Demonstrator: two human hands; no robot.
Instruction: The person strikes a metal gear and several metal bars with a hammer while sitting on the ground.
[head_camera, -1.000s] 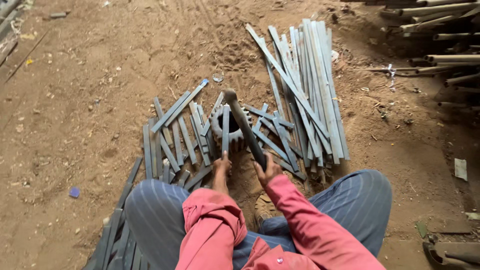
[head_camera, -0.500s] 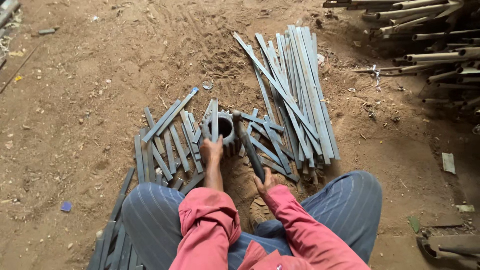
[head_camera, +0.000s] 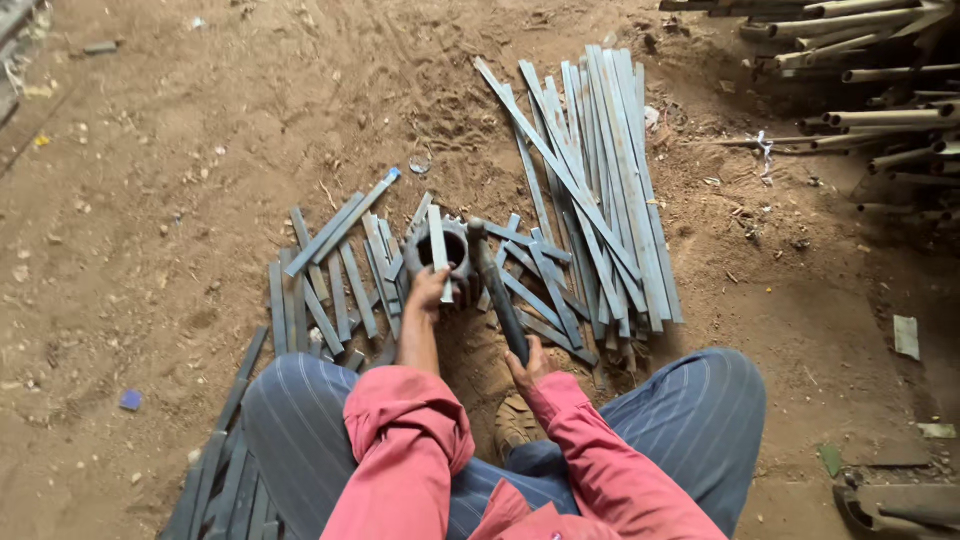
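Roughly midway, by the look of it. Notes run left to right.

Far left: bare dirt floor (head_camera: 150, 200), a small blue scrap (head_camera: 130, 400) lying on it, too small to tell what it is. No packages, labels or signs anywhere in view; the only other loose bits are a pale flat scrap (head_camera: 906, 336) on the ground at far right and a small clear ring-shaped bit (head_camera: 420, 160) near the middle top.

Left of centre: a spread of short grey metal strips (head_camera: 320, 290) lying loose, some continuing down beside the person's left knee. I judge these the cut or worked pieces, though the frame does not show which.

Centre: left hand (head_camera: 428, 292) closed around one short strip (head_camera: 438, 250), holding it upright across the round metal block (head_camera: 440, 252), a dark ring with a hollow middle, set on the ground just in front of the knees.

Right of that: right hand (head_camera: 525, 365) wrapped tight on the lower end of a dark hammer handle (head_camera: 500, 295), head up near the block's right edge.

Right: a bundle of long metal strips (head_camera: 600, 170), lying side by side, apparently not yet worked. A good stock remains.

Far right: stacked metal rods (head_camera: 880, 90) at the edge.
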